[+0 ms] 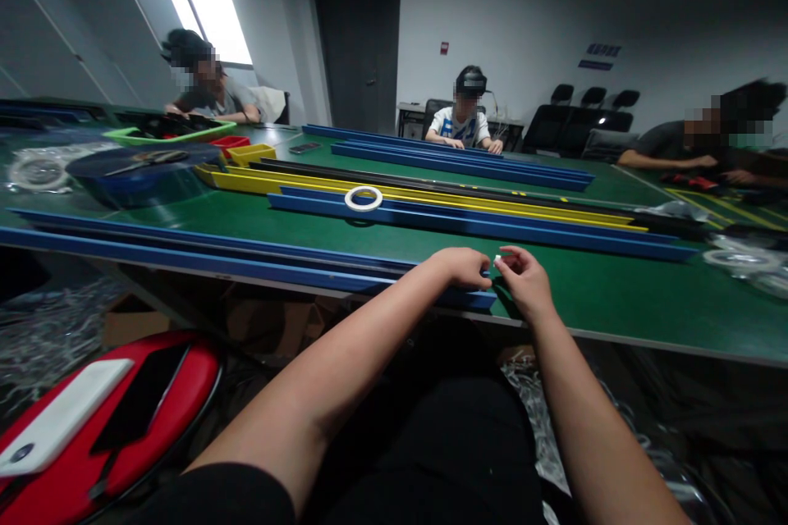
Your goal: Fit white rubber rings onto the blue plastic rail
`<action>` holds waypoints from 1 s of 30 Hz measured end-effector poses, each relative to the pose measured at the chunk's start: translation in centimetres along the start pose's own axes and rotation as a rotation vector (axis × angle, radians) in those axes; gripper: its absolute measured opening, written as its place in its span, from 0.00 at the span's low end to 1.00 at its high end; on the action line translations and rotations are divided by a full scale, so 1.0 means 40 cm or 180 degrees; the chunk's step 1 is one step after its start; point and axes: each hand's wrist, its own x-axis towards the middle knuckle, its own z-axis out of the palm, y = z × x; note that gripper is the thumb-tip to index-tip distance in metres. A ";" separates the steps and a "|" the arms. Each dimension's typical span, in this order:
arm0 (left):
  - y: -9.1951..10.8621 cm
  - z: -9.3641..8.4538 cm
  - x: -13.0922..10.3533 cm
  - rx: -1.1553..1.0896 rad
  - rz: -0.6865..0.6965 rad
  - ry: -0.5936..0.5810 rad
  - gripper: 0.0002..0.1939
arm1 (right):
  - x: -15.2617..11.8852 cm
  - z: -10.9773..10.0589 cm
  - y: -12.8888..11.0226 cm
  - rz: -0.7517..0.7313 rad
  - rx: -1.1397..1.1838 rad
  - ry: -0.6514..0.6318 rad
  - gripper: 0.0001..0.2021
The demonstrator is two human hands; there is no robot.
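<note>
A long blue channel rail (345, 276) lies along the near table edge, a dark strip running inside it. At its right end is my left hand (466, 268), fingers curled around the rail's end; the exact grip is partly hidden. Just to the right, my right hand (526, 283) pinches a small white piece (497, 261) between thumb and index finger, the other fingers bent. The piece is close to the left fingertips. Farther back, a white tape roll (363, 198) rests on another blue rail (468, 223).
Yellow rails (431, 201) and more blue rails (455, 162) lie across the green table (616, 295). A large blue-black coil (141, 180) and a green tray (116, 135) stand left. A red stool (185, 394) holds two phones. Three other people sit around the table.
</note>
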 end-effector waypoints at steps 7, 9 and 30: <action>-0.048 0.020 0.035 -0.0952 -0.0078 0.0496 0.18 | 0.000 0.000 -0.006 0.0004 0.0011 -0.0119 0.19; -0.057 0.026 0.043 -0.1051 -0.0012 0.0570 0.16 | -0.003 0.001 -0.010 -0.0057 -0.0016 -0.0158 0.18; -0.066 0.024 0.045 -0.1801 0.0239 0.0818 0.15 | -0.020 0.000 -0.037 0.0075 -0.0134 -0.0265 0.21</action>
